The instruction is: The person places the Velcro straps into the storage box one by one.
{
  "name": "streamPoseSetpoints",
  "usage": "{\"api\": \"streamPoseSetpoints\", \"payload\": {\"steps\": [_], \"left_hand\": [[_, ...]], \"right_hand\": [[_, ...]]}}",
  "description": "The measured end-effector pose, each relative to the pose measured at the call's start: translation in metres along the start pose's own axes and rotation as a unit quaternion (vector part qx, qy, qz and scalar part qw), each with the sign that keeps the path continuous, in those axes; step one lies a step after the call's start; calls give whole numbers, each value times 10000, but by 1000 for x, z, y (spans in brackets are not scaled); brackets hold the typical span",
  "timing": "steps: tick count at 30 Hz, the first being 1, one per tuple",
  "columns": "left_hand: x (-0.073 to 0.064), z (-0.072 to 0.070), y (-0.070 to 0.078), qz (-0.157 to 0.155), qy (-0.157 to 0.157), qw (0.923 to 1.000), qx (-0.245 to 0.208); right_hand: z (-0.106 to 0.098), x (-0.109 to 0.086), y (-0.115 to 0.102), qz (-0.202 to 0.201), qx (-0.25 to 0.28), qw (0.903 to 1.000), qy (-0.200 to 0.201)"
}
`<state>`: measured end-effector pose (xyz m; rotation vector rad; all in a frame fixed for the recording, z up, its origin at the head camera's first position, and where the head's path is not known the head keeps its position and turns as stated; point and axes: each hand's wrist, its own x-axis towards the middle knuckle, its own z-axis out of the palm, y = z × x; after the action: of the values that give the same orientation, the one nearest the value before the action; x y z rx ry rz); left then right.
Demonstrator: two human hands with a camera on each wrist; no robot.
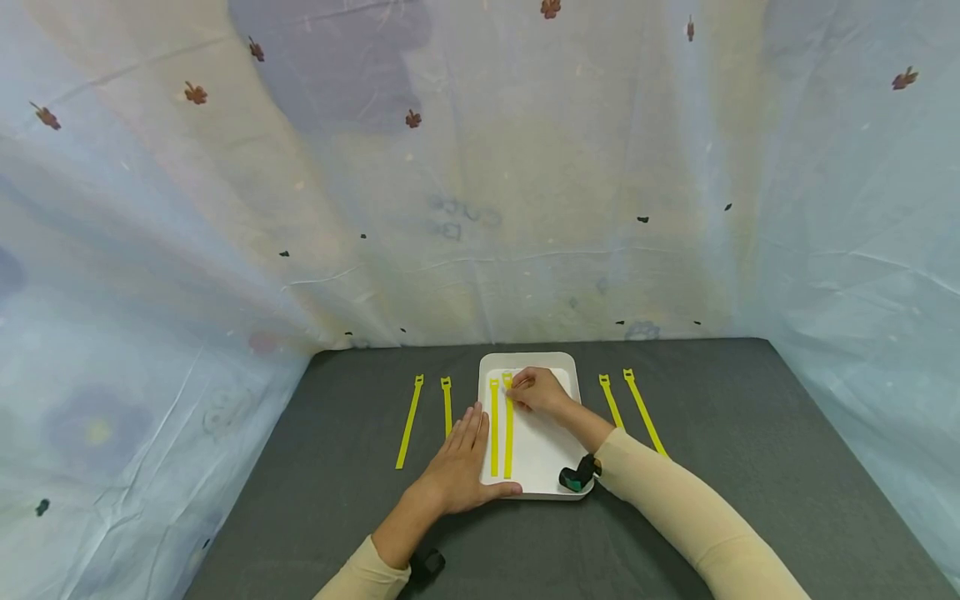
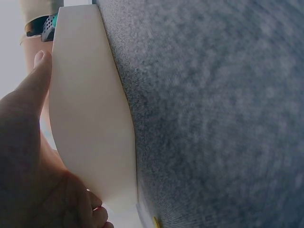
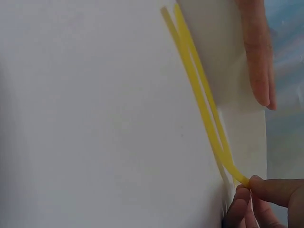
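Observation:
A white tray (image 1: 546, 442) lies on a dark cloth with two yellow straps in its left part, each with a slotted head at the far end. My right hand (image 1: 542, 390) pinches the right-hand strap (image 1: 509, 442) between thumb and fingers near its head. In the right wrist view that strap (image 3: 194, 85) bends up at the pinched end. The other strap (image 1: 494, 442) lies alongside, close to the tray's left wall. My left hand (image 1: 459, 468) rests along the tray's left edge, fingers straight, its thumb along the near rim. The tray's outer wall (image 2: 90, 95) fills the middle of the left wrist view.
Two more yellow straps lie left of the tray, an outer one (image 1: 408, 422) and an inner one (image 1: 447, 404) partly behind my left hand. On the right lie two others, the outer (image 1: 643, 410) and the inner (image 1: 611, 400), both running toward my right sleeve. A patterned curtain (image 1: 525, 275) hangs behind the table.

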<state>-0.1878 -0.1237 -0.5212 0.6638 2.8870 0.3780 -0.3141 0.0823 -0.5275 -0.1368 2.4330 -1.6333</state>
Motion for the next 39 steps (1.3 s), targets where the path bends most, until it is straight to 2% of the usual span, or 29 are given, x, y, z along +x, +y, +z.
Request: {"api": "streamPoseSetpoints", "payload": {"steps": [12,19,28,39], "left_hand": [[0,1,-1,16,27,10000,75],[-1,0,0,6,9,10000,49],[-1,1,0,49,51,9999,87],[0,2,0,21,52,9999,87]], "right_hand": [[1,8,8,-251,-229,9994,81],[2,11,9,-217,-352,9991,50],[4,9,7,-423,-1022,9934,291],[3,11,8,-385,-955,9944,247]]}}
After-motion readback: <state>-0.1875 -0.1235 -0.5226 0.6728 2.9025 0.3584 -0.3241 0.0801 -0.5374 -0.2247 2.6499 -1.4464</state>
